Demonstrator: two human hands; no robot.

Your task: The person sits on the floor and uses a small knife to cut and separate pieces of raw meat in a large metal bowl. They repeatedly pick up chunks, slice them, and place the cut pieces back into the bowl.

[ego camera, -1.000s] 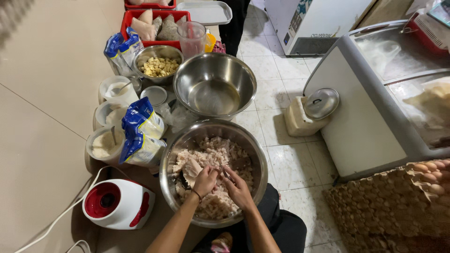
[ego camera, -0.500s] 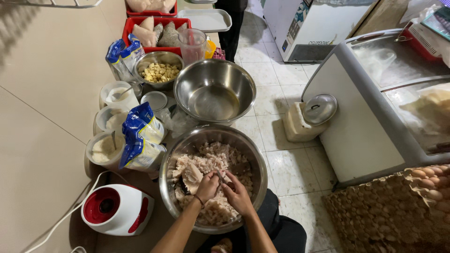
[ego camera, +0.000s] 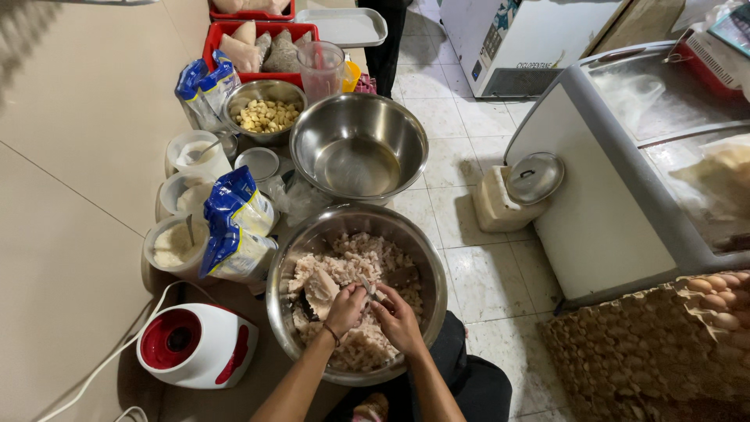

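Observation:
A large steel bowl [ego camera: 281,273] in front of me holds pale chopped meat [ego camera: 351,262] with bigger chunks at its left. Both hands are inside it, close together over the middle. My left hand [ego camera: 346,307], with a dark band at the wrist, is closed around a piece of the meat. My right hand [ego camera: 397,316] pinches the same piece from the right, and a thin blade-like thing sticks up between the fingers; I cannot tell what it is.
An empty steel bowl [ego camera: 358,144] stands behind the full one. Left are blue-and-white bags [ego camera: 234,227], tubs of white powder [ego camera: 176,246], a smaller bowl of yellow pieces [ego camera: 264,113], a red tray [ego camera: 258,43] and a red-and-white appliance [ego camera: 195,344]. Egg trays [ego camera: 664,344] and a chest freezer [ego camera: 625,156] are right.
The view has tilted down slightly. Both hands stay in the meat bowl, working the same piece, with only small finger movements.

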